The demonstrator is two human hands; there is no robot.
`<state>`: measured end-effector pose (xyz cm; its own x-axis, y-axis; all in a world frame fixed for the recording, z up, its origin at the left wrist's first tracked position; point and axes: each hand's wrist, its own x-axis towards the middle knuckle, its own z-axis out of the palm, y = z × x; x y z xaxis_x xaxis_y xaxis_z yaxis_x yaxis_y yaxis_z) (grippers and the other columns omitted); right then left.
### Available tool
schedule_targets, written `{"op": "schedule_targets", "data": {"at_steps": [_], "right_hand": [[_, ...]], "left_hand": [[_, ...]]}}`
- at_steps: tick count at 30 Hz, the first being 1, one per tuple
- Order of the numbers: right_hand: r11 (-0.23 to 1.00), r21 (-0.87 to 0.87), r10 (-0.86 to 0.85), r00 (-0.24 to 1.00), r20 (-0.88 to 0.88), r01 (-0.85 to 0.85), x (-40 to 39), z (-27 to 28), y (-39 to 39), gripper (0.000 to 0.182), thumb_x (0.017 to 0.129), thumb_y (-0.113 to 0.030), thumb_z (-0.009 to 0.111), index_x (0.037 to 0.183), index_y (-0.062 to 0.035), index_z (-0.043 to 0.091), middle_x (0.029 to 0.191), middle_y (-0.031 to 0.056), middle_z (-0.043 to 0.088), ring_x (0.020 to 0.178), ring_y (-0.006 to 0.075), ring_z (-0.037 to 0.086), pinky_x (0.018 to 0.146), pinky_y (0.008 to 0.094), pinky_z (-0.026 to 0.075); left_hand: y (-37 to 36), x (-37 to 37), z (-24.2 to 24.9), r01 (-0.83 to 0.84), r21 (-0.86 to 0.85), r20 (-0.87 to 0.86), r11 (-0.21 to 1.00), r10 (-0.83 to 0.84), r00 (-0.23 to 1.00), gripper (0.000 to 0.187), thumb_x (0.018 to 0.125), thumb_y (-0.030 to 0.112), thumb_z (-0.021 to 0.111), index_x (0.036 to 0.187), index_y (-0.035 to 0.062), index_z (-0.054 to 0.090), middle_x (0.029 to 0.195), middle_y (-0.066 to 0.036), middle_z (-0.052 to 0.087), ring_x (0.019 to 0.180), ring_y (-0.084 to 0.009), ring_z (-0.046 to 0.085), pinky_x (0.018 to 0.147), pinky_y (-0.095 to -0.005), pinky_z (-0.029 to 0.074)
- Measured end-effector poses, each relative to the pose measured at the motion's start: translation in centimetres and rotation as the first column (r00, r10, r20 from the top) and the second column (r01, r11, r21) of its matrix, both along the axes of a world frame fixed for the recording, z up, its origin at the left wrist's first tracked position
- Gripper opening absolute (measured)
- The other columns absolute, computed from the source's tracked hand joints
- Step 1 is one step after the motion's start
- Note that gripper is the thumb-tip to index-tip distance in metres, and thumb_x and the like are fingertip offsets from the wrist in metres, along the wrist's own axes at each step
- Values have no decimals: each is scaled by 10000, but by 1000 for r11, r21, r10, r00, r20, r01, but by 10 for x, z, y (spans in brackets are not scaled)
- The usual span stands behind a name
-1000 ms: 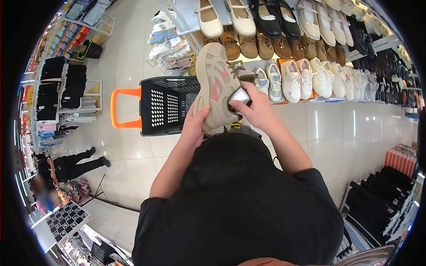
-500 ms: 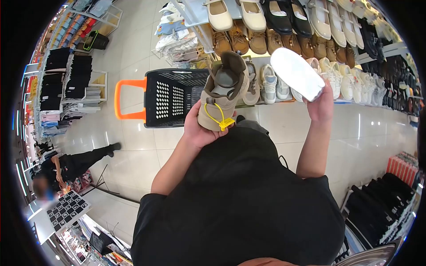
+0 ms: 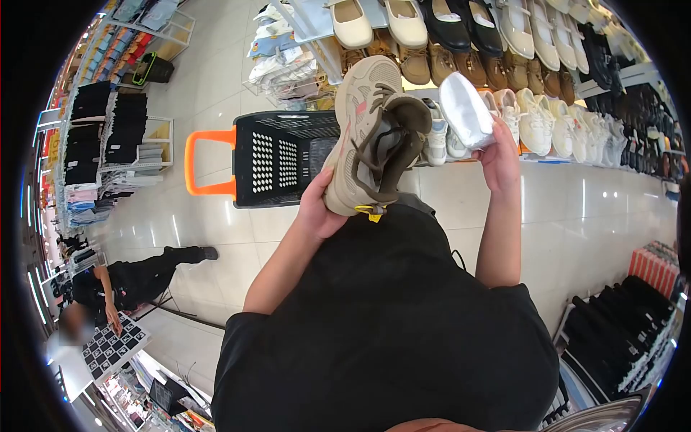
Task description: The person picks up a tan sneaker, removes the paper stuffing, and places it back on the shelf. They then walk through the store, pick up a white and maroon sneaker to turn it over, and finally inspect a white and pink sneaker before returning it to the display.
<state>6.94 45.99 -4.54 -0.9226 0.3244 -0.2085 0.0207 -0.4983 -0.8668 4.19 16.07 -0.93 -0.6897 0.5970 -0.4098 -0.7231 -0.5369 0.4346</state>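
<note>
My left hand (image 3: 322, 207) is closed around the heel side of a beige-brown sneaker (image 3: 354, 133) with dark laces. The sneaker's toe points up and away from me, and its opening faces my right. A yellow tag (image 3: 373, 213) hangs at the heel. Raised on the other side, my right hand (image 3: 499, 160) grips the lower end of a white, rounded shoe insert (image 3: 464, 109). The insert is apart from the sneaker, in front of the shelf of shoes.
Behind the sneaker stands a black shopping basket (image 3: 277, 160) with an orange handle (image 3: 191, 164). Shoe shelves (image 3: 461, 164) run along the far side. A person (image 3: 140, 279) in dark clothes is at the left, near a checkered board (image 3: 115, 345). Dark folded clothes (image 3: 612, 335) hang at the lower right.
The sneaker has turned in my left hand, so its toe and laces now show. My right hand has shifted left and tilted the insert. The person at the left has moved a little right.
</note>
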Motion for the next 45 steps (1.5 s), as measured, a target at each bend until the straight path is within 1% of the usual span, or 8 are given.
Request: {"op": "schedule_targets", "data": {"at_steps": [5,8,11,22,26,30,33,45], "right_hand": [[987,-82,-153,972,-179,141,3,23,-15,418,842,-295,400,1157,-22,375,1067,96,502,924,205,525,681,316,465],[974,-223,-61,917,-393,-31,18,39,-14,484,805,-302,450,1174,-5,348,1130,127,465,1018,260,487,778,386,448],[947,19,288,825,-487,-320,28,30,2,547,754,-297,513,1175,15,356,1100,135,486,1001,258,496,799,378,435],[299,877,407,881,240,-377,1,91,-67,508,651,-261,685,1046,-1,501,803,147,561,692,252,562,606,302,456],[348,935,162,987,18,-74,-15,53,-108,464,632,-231,702,963,2,477,789,142,563,696,259,563,610,318,455],[568,791,306,950,55,-229,-24,33,-101,522,584,-182,746,981,0,459,865,93,542,748,182,558,617,287,458],[219,970,154,978,-139,104,-22,41,-101,554,579,-173,744,1011,-2,443,946,115,515,842,202,537,680,311,448],[348,931,62,988,-138,109,-59,15,-129,387,610,-76,668,956,-15,506,891,132,548,802,289,538,691,344,437]], "left_hand": [[1,-4,-3,2,-45,-23,999,-3,1000,469,858,304,297,1266,75,268,1257,-101,361,1139,-261,369,942,-427,288],[1,-8,-9,16,-66,-9,998,-17,1000,474,858,308,294,1270,76,259,1257,-101,360,1140,-260,370,941,-427,288],[2,-10,-10,26,-68,-6,997,-27,1000,476,857,300,300,1269,65,255,1261,-102,355,1143,-261,365,946,-433,281],[-2,-20,-24,3,-345,-417,938,-157,895,523,819,145,477,1268,51,225,1187,-84,393,1090,-169,392,927,-315,318],[0,-22,-26,-9,-315,-308,949,-93,947,504,822,132,461,1263,46,230,1189,-91,391,1097,-176,389,919,-323,332],[-9,-30,-24,9,-211,-218,978,-56,974,489,825,125,442,1257,40,231,1206,-105,374,1116,-193,380,927,-337,327],[-12,-31,-26,9,-150,-191,989,-38,981,481,826,121,436,1254,39,232,1210,-109,367,1116,-198,381,928,-341,328],[-12,-39,-22,-42,-316,-243,948,-38,969,472,837,133,434,1255,56,231,1173,-93,402,1059,-179,427,887,-334,369]]}}
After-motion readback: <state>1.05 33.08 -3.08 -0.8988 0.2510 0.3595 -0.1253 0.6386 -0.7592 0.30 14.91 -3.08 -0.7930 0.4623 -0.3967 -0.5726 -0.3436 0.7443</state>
